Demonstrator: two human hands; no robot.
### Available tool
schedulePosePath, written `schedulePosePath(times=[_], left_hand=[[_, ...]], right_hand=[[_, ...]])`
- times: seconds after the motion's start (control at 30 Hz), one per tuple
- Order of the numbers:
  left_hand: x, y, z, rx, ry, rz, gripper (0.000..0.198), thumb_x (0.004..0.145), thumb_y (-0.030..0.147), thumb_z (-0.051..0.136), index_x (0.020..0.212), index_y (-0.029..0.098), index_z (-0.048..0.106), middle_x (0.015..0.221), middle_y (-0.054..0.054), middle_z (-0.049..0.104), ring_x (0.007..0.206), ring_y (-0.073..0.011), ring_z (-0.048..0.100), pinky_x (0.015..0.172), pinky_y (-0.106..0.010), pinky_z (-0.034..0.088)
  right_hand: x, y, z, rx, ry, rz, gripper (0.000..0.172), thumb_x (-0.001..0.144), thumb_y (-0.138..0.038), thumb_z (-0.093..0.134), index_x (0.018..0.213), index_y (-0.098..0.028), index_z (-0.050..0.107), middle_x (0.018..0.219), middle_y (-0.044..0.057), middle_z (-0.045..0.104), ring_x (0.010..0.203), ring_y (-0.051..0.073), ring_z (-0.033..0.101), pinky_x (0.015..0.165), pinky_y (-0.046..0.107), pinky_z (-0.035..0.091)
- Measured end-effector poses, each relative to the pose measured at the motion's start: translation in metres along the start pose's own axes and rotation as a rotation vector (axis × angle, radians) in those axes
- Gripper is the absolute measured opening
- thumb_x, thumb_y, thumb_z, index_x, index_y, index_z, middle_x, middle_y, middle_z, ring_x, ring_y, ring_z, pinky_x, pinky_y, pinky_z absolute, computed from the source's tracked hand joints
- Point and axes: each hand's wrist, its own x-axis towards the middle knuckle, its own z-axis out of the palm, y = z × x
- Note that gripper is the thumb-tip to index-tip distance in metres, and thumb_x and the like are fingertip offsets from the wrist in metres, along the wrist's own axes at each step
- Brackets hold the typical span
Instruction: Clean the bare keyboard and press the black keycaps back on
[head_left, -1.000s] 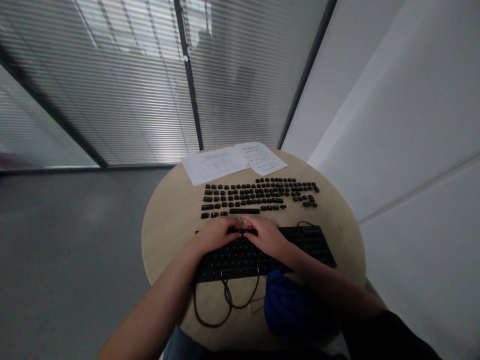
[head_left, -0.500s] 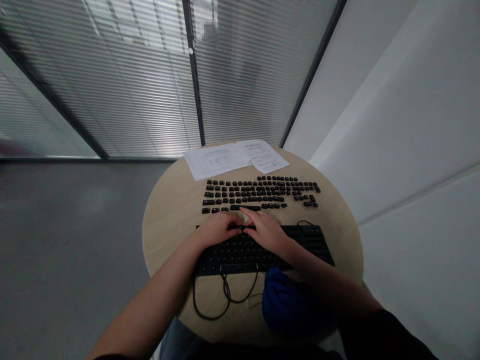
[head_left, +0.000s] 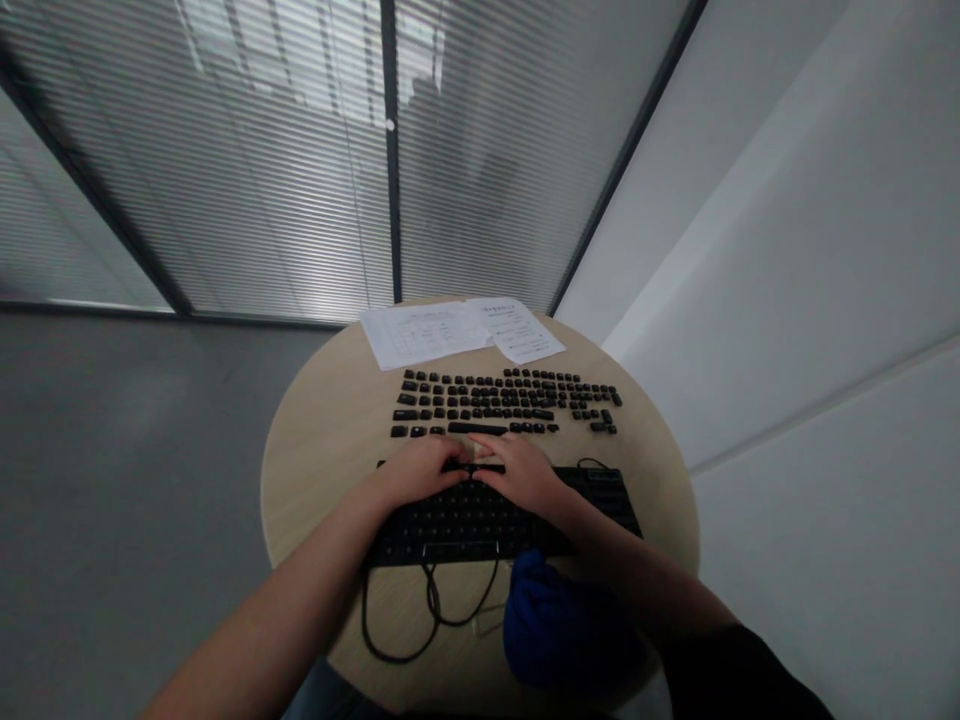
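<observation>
A black keyboard without its keycaps lies on the round wooden table. My left hand and my right hand rest side by side on its far edge. Their fingertips meet in a pinch over a small thing too small to name. Just beyond the hands, several loose black keycaps lie laid out in rows on the table.
Two printed paper sheets lie at the table's far edge. The keyboard's black cable loops toward me. A blue cloth bundle sits at the near edge under my right forearm. Glass walls with blinds stand behind.
Both hands stay together on the keyboard's top edge; the right fingers have drawn back slightly from the keycap rows. The camera has shifted a little to the right.
</observation>
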Motion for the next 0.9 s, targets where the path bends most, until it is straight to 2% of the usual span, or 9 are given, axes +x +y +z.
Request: schedulePosePath(times=[0.1,0.17,0.27,0.4,0.5,0.67,0.77,0.9], left_hand=[[0.0,-0.001,0.002,-0.004,0.009,0.025,0.016,0.088,0.032,0.066,0.099,0.024,0.075,0.096,-0.004,0.077,0.088,-0.0219,0.069,0.078,-0.031,0.049],[0.0,-0.002,0.002,-0.01,0.016,0.049,0.016,0.088,0.032,0.067,0.099,0.024,0.075,0.097,-0.003,0.076,0.089,-0.0217,0.069,0.079,-0.031,0.049],[0.0,0.0,0.001,-0.021,0.028,0.082,0.015,0.088,0.031,0.068,0.1,0.024,0.074,0.1,-0.004,0.076,0.093,-0.0221,0.069,0.082,-0.031,0.05],[-0.003,0.006,-0.003,-0.031,0.046,0.138,0.018,0.09,0.026,0.066,0.106,0.026,0.074,0.106,-0.004,0.074,0.098,-0.0224,0.069,0.085,-0.033,0.051],[-0.005,0.01,-0.003,-0.031,0.051,0.192,0.022,0.091,0.023,0.065,0.11,0.028,0.075,0.105,-0.004,0.073,0.1,-0.0228,0.068,0.087,-0.033,0.051],[-0.004,0.01,0.002,-0.019,0.049,0.24,0.023,0.086,0.03,0.075,0.109,0.029,0.078,0.102,-0.004,0.072,0.1,-0.0239,0.067,0.085,-0.034,0.052],[-0.003,0.01,0.001,-0.015,0.047,0.245,0.022,0.087,0.032,0.074,0.108,0.029,0.078,0.102,-0.005,0.072,0.099,-0.0246,0.068,0.085,-0.035,0.052],[-0.003,0.01,-0.001,-0.037,0.041,0.251,0.025,0.089,0.03,0.072,0.113,0.028,0.076,0.109,-0.005,0.072,0.102,-0.0239,0.068,0.087,-0.035,0.052]], right_hand=[[0.022,0.029,-0.02,0.019,0.141,0.003,0.029,0.093,-0.028,0.069,0.122,-0.024,0.073,0.112,0.006,0.078,0.103,0.021,0.07,0.095,0.035,0.053],[0.048,0.054,-0.039,-0.095,0.182,0.072,0.021,0.096,-0.026,0.065,0.113,-0.024,0.077,0.112,0.006,0.078,0.104,0.021,0.07,0.096,0.035,0.053],[0.093,0.09,-0.062,-0.289,0.126,0.217,0.022,0.094,-0.022,0.065,0.111,-0.023,0.079,0.117,0.007,0.078,0.111,0.024,0.069,0.101,0.037,0.05],[0.136,0.121,-0.067,-0.354,0.047,0.255,0.019,0.09,-0.021,0.07,0.105,-0.023,0.081,0.115,0.008,0.078,0.113,0.025,0.069,0.101,0.035,0.05],[0.152,0.132,-0.06,-0.385,-0.022,0.259,0.017,0.086,-0.023,0.074,0.102,-0.025,0.081,0.113,0.007,0.079,0.112,0.025,0.069,0.099,0.035,0.051],[0.162,0.138,-0.051,-0.393,-0.088,0.238,0.017,0.08,-0.022,0.08,0.096,-0.028,0.081,0.107,0.003,0.08,0.106,0.024,0.071,0.095,0.034,0.052],[0.163,0.135,-0.05,-0.366,-0.074,0.218,0.016,0.079,-0.017,0.08,0.091,-0.027,0.08,0.101,0.002,0.081,0.102,0.024,0.072,0.093,0.034,0.052],[0.151,0.12,-0.061,-0.311,0.023,0.195,0.017,0.085,-0.02,0.073,0.101,-0.024,0.078,0.106,0.004,0.08,0.105,0.023,0.071,0.095,0.035,0.052]])
